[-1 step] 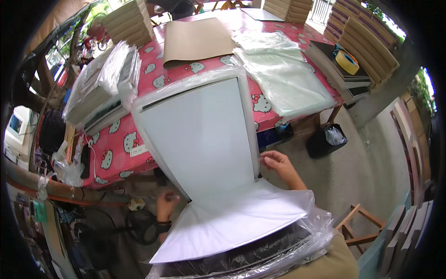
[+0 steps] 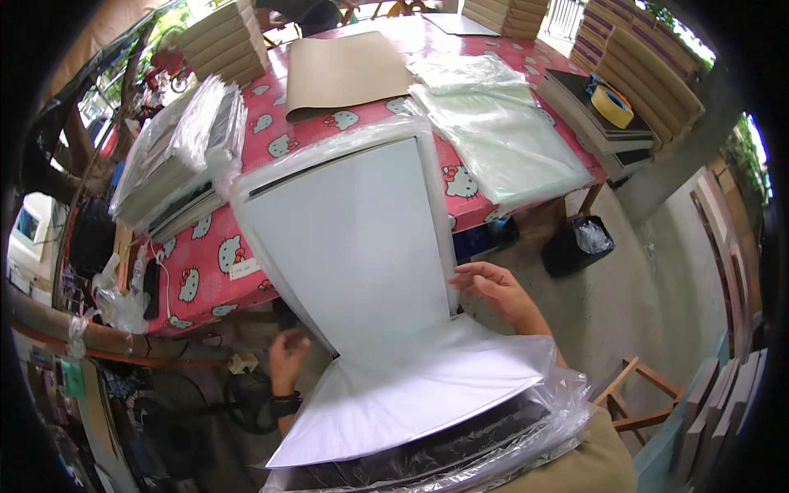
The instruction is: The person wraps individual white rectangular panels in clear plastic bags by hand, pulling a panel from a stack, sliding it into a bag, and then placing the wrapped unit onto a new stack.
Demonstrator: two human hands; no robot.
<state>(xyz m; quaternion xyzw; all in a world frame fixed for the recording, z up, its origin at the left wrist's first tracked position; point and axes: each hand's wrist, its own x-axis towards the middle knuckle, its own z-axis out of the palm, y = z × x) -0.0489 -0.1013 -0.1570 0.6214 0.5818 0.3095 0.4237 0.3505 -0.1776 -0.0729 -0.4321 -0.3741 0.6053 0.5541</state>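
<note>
We've got the pale panel (image 2: 353, 238), far end over the patterned surface (image 2: 259, 149), clear wrap (image 2: 436, 189) along top and sides; face mostly bare, white sheet (image 2: 411, 386) only at near end. Left grip (image 2: 288, 357) half-curled, empty; right grip (image 2: 493, 290) loosely open beside panel's edge, nothing visibly held.

White label (image 2: 244, 269) on the red tablecloth (image 2: 205, 255) — dark print, too small to read.

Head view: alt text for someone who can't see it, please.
A large white panel edged in clear wrap extends toward a pink cat-print tablecloth, the right hand near its right edge, the left hand near its lower left corner; folded plastic film and brown paper lie beyond.
</note>
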